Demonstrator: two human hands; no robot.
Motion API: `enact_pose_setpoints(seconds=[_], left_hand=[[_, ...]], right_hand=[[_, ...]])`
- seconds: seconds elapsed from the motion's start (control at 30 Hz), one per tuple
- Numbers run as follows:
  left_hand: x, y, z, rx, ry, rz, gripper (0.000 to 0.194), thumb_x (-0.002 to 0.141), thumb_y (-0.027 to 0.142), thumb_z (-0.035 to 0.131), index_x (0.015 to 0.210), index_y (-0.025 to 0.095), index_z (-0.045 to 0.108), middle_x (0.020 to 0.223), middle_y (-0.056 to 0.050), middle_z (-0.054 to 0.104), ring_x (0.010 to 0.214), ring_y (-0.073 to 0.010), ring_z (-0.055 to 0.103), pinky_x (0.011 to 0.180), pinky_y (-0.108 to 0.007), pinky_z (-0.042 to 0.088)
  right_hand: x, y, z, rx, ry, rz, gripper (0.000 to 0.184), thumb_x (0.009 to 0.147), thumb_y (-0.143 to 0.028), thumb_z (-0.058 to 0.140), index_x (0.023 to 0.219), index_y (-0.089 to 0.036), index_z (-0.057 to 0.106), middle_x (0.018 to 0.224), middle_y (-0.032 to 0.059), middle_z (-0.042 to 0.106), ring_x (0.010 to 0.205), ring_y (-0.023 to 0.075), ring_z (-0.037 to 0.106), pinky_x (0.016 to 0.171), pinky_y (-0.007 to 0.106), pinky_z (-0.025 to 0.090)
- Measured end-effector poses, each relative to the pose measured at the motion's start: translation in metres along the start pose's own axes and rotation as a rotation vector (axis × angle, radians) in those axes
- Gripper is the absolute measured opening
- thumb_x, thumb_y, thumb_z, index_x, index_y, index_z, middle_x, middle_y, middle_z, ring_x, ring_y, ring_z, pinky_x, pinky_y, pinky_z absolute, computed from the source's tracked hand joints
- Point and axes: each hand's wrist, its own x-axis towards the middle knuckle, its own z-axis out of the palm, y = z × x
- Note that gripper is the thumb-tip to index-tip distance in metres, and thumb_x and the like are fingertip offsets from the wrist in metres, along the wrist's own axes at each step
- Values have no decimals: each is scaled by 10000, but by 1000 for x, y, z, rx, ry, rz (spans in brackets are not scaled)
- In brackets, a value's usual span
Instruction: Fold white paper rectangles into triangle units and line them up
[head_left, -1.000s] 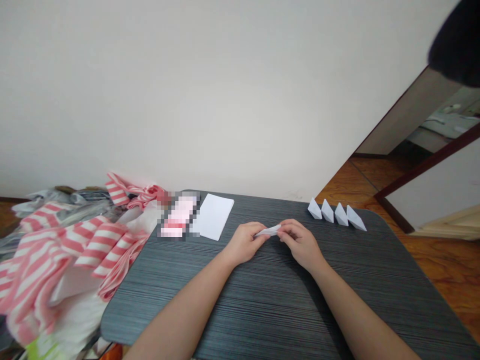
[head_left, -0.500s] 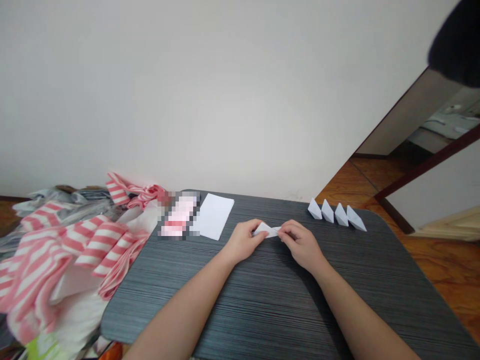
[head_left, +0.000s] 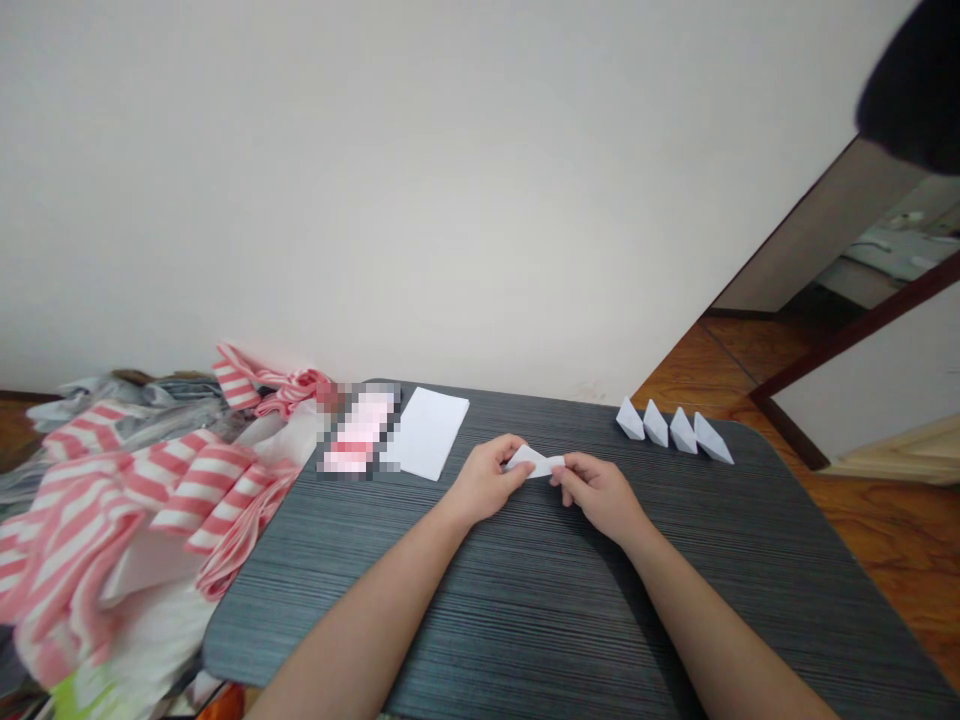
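A small folded piece of white paper is held between my two hands, over the middle of the dark table. My left hand pinches its left part, thumb on the near face and fingers behind. The right end is gripped by my right hand, with thumb and fingertips closed on it. To the right, several folded white paper shapes with pointed tops stand in a row. A stack of white paper sheets lies to the left of my hands.
Beside the sheets lies a pixelated pink and white item. Red-and-white striped cloth is heaped left of the table. A pale wall rises behind it, and a wooden floor shows at right. A dark blurred shape fills the upper right corner.
My right hand's fingers have shifted slightly down at the paper's right end, and more of that end shows. My left hand keeps its hold with little movement.
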Motion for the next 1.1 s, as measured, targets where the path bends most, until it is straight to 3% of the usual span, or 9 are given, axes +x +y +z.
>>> enact_pose_setpoints(seconds=[0.1,0.37,0.57,0.73,1.1], left_hand=[[0,1,0,-14,-6,-11,151,776,268,519,868,154,556,754,0,595,636,-100,523,576,-202,391],[-1,3,-1,-52,-69,-58,272,754,282,555,998,163,549,743,4,609,572,-88,527,547,-199,403],[-1,8,-4,-38,-144,-113,231,785,345,512,796,128,592,644,-11,613,552,-107,556,518,-201,399],[-1,6,-5,-95,-152,-118,219,783,345,524,785,135,586,689,-22,644,565,-110,577,508,-194,397],[-1,8,-9,-39,-192,-82,253,791,347,507,792,124,628,640,-29,642,593,-125,575,534,-206,404]], right_hand=[[-2,-6,-3,-87,-18,10,287,860,-361,469,700,-181,624,500,-8,592,488,127,545,546,245,429],[-4,-11,-4,-114,-63,-3,300,869,-356,462,675,-184,613,506,-9,614,491,130,568,548,237,426],[-3,-8,-2,-90,-49,-13,300,865,-362,464,678,-185,616,502,-10,610,480,130,568,532,234,429],[-3,-8,-2,-88,-22,-3,293,861,-363,472,661,-190,599,508,-13,604,479,132,570,533,239,432],[-3,-14,-3,-89,-99,-18,305,871,-335,463,643,-186,599,518,-9,613,510,133,580,571,241,430]])
